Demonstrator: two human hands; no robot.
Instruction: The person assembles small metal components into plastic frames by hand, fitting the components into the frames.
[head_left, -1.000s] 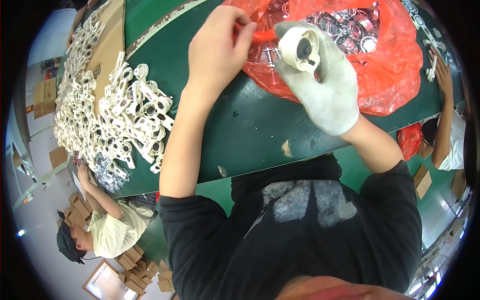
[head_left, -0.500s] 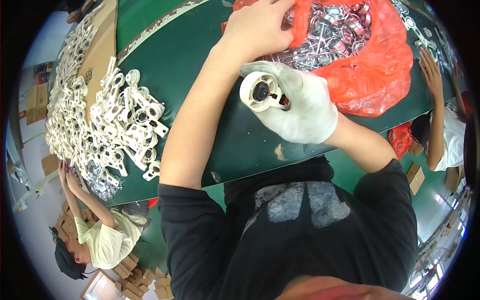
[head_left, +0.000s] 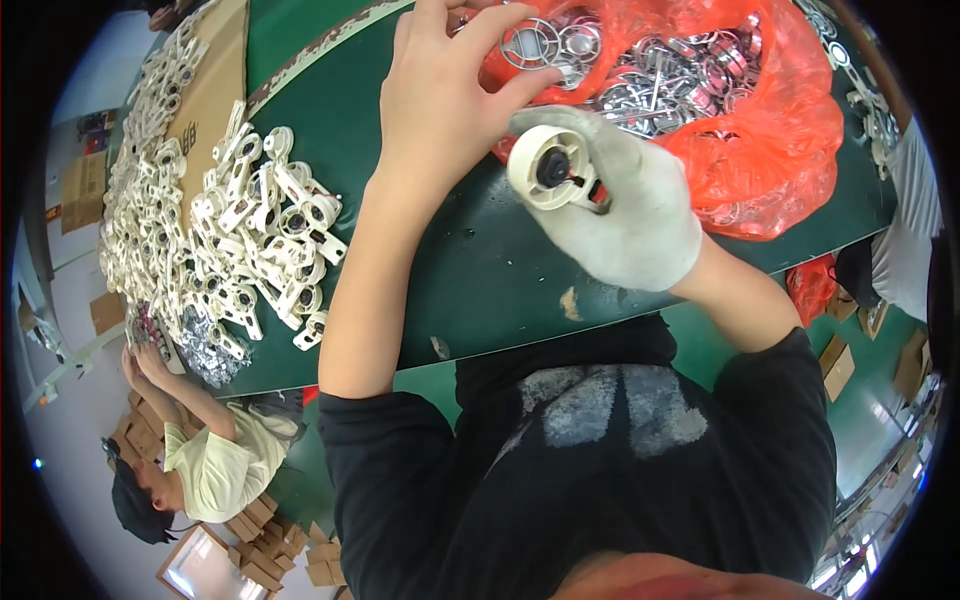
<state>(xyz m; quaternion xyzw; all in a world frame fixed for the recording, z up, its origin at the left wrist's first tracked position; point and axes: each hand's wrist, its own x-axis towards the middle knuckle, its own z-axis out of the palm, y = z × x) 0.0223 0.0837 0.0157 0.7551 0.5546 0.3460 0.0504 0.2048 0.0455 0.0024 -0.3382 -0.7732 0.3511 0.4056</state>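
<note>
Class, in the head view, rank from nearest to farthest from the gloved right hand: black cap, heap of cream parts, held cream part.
1. Held cream part, in the gloved right hand.
2. Heap of cream parts, left on the table.
3. Black cap, on the co-worker at lower left.

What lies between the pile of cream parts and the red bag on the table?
In the head view, the person's bare left forearm crosses above green tabletop between the cream parts and red bag.
</note>
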